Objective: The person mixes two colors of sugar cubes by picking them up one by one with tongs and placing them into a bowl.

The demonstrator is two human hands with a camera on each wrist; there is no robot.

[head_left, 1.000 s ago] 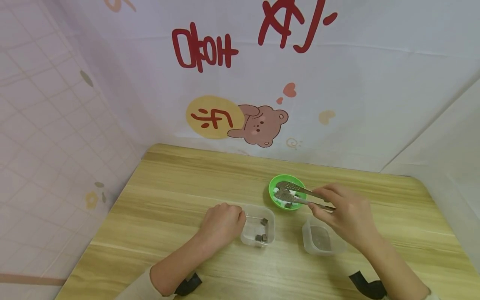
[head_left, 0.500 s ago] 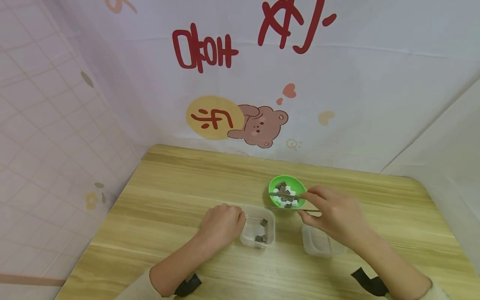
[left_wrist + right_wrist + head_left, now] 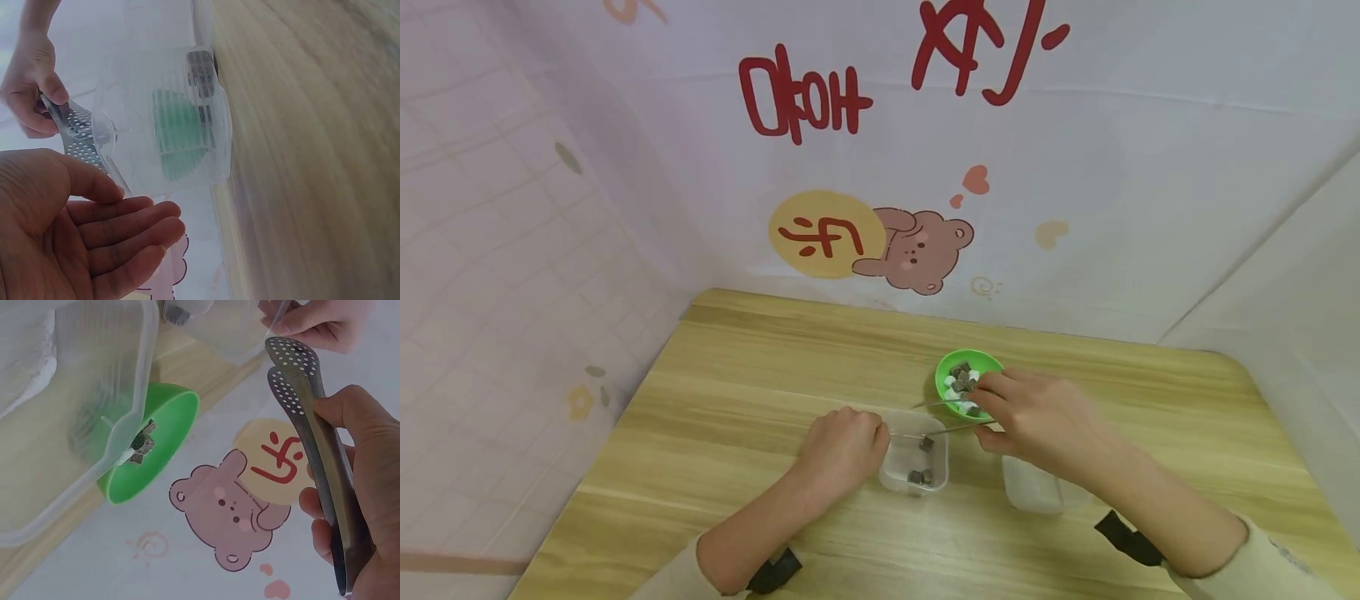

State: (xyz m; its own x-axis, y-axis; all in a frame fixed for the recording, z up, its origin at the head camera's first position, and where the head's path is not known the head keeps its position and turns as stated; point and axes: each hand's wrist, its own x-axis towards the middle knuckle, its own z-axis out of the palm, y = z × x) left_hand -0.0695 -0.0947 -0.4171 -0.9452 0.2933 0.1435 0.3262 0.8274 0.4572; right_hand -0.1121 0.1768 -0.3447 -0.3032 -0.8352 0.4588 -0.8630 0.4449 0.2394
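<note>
My left hand (image 3: 846, 446) pinches the rim of a clear plastic box (image 3: 945, 462) between thumb and fingers, at its left side. Inside that box lie a few dark cubes (image 3: 928, 444). My right hand (image 3: 1037, 417) grips metal tongs (image 3: 322, 456) with perforated heads, which reach over the box. Those heads stand slightly apart in the right wrist view; whether anything sits between them, I cannot tell. Behind is a green bowl (image 3: 968, 358) of mixed dark cubes (image 3: 962, 377) and white pieces (image 3: 951, 382), its right side partly hidden by my right hand.
A second clear plastic container (image 3: 1033, 492) stands to the right, partly below my right forearm. The wooden table (image 3: 760, 358) ends at a white printed backdrop (image 3: 1112, 167). Dark straps (image 3: 775, 571) show by both wrists.
The right hand has carried the tongs leftward from above the green bowl to over the box, turning them edge-on. The left hand keeps its place at the box rim.
</note>
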